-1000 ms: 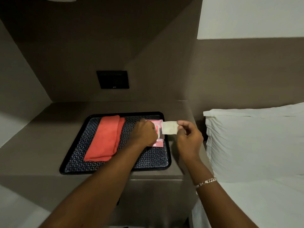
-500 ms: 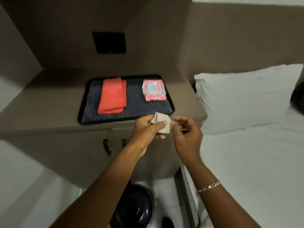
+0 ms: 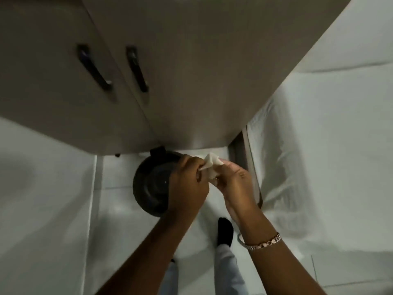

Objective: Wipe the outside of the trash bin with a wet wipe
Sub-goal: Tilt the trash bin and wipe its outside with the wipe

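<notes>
A round black trash bin [image 3: 152,184] with a closed lid stands on the white floor below the cabinet. Above its right side I hold a white wet wipe [image 3: 210,167] between both hands. My left hand [image 3: 187,184] pinches the wipe's left edge and covers the bin's right part. My right hand [image 3: 231,182], with a bracelet on the wrist, grips the wipe's right side. The wipe is crumpled and hangs above the bin; I cannot tell whether it touches the lid.
A brown cabinet [image 3: 170,81] with two dark door handles [image 3: 93,67] overhangs the bin. A bed with a white sheet [image 3: 319,145] runs along the right. My black-socked foot [image 3: 225,231] stands on the floor behind the bin.
The view has tipped down from the tray on the cabinet top to the floor. Both hands have come down with the wipe to just above the bin.
</notes>
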